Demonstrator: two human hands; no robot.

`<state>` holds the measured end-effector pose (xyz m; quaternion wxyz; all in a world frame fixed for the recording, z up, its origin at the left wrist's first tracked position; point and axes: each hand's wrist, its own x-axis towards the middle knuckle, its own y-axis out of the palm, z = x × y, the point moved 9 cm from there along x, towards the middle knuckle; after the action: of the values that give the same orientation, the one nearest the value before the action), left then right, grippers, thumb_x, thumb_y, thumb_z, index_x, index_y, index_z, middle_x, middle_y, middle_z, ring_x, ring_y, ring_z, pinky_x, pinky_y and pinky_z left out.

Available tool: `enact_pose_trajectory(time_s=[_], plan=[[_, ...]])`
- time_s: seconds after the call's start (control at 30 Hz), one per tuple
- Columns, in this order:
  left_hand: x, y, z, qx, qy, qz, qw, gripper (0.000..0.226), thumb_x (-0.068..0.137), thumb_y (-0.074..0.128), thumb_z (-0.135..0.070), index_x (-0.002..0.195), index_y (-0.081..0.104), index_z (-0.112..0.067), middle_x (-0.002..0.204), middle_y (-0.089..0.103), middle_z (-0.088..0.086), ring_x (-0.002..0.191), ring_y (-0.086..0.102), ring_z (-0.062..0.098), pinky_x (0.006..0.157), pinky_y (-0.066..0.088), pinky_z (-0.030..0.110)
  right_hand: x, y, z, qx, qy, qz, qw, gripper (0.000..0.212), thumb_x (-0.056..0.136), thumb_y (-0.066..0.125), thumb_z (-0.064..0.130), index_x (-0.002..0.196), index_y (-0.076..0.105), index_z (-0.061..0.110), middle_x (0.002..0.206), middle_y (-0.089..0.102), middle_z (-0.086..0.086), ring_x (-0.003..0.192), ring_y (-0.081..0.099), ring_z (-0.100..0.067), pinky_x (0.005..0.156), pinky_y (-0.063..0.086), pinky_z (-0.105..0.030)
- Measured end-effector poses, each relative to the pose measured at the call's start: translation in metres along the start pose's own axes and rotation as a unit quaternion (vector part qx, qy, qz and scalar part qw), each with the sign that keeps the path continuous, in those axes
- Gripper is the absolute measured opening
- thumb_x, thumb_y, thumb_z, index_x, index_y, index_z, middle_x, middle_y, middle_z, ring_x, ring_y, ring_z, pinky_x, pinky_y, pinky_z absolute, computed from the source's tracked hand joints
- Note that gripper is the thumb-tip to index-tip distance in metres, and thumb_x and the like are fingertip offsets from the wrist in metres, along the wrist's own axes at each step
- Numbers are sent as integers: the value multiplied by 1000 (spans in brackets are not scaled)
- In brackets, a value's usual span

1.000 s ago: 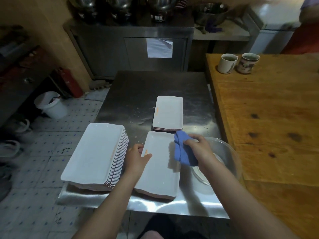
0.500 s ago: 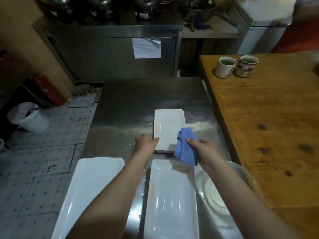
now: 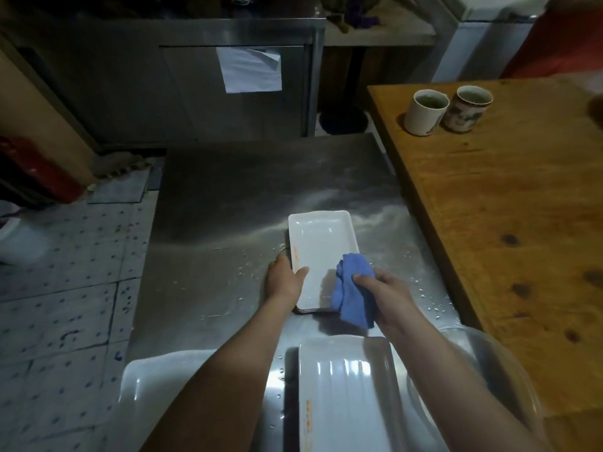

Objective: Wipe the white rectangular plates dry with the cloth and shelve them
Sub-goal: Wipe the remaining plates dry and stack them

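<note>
A small stack of white rectangular plates (image 3: 321, 243) lies in the middle of the steel table (image 3: 228, 203). My left hand (image 3: 284, 278) grips the top plate's left edge, thumb over the rim. My right hand (image 3: 385, 295) holds a bunched blue cloth (image 3: 354, 288) against the plate's near right corner. A second white plate (image 3: 346, 393) lies close to me, between my forearms. The tall stack of white plates (image 3: 150, 396) sits at the table's near left, partly hidden by my left arm.
A clear glass bowl (image 3: 496, 373) stands at the near right, under my right arm. The wooden table (image 3: 509, 207) on the right carries two mugs (image 3: 447, 109). Steel cabinets (image 3: 195, 86) stand behind. Tiled floor lies to the left. Water drops dot the steel.
Both hands left the near plate and reached forward to the far stack. My left hand now grips its left edge and the cloth sits on its near right corner. The view tilted down.
</note>
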<state>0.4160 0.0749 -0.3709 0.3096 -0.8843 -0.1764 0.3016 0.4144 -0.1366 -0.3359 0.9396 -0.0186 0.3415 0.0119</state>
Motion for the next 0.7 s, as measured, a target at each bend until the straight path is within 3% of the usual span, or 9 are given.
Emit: enact_pose_trajectory(time_s=[0.13, 0.23, 0.43, 0.6, 0.7], plan=[[-1, -9, -2, 3, 20, -24, 1000, 27, 90, 57, -24, 105, 57, -1, 115, 60, 17, 101, 58, 34, 79, 43, 32, 1, 4, 2, 23, 3, -18, 1000, 26, 84, 66, 12, 108, 59, 3, 98, 66, -14, 90, 63, -30, 77, 51, -38], [-3, -20, 0, -21, 4, -40, 999, 24, 94, 50, -21, 103, 58, 0, 115, 61, 17, 101, 57, 33, 76, 40, 31, -2, 8, 4, 21, -9, -21, 1000, 30, 85, 65, 12, 112, 59, 2, 101, 66, -14, 86, 62, -27, 65, 49, -32], [-11, -37, 5, -97, -44, -42, 993, 19, 98, 39, -19, 82, 42, -9, 109, 59, 20, 81, 45, 25, 65, 30, 29, -15, 6, 27, 28, -53, -36, 998, 25, 87, 63, 11, 111, 60, 4, 93, 65, -9, 77, 62, -20, 58, 46, -27], [-23, -45, 8, -179, -62, -34, 981, 23, 98, 38, -17, 105, 50, 0, 112, 58, 20, 89, 52, 32, 67, 33, 28, -32, -1, 44, 14, -93, -42, 995, 22, 89, 62, 16, 110, 58, 10, 90, 62, -1, 77, 59, -14, 57, 42, -26], [-33, -51, 3, -211, -58, -27, 975, 20, 97, 37, -19, 103, 48, -3, 111, 58, 19, 79, 46, 26, 66, 33, 28, -44, -6, 49, 10, -106, -43, 993, 22, 88, 63, 17, 109, 58, 11, 96, 62, -5, 81, 59, -18, 61, 47, -31]])
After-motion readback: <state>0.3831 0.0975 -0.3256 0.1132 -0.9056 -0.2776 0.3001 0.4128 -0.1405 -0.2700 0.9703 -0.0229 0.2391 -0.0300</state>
